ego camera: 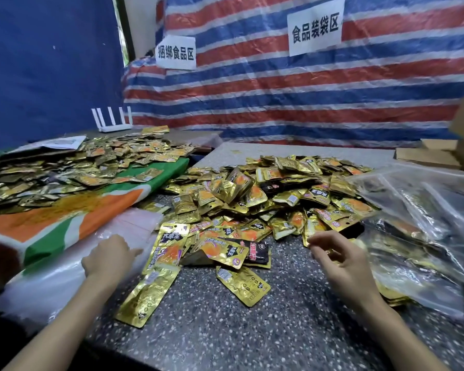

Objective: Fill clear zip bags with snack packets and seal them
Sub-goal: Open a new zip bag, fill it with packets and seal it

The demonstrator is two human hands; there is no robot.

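left hand [110, 259] rests flat, fingers together, on the stack of empty clear zip bags [65, 279]; right hand [340, 261] hovers, fingers loosely curled and seemingly empty, near the gold snack packets [252, 194] - best to peel off just one bag.

We see snack packets [252, 199] of glossy, crinkled gold foil on a smooth, speckled stone tabletop [225, 330]. The zip bags [426, 210] are clear, shiny plastic film. The striped tarpaulin [306, 97] looks like woven plastic with a slight sheen. The signs [315, 28] are matt paper and the boxes [437, 153] plain cardboard.
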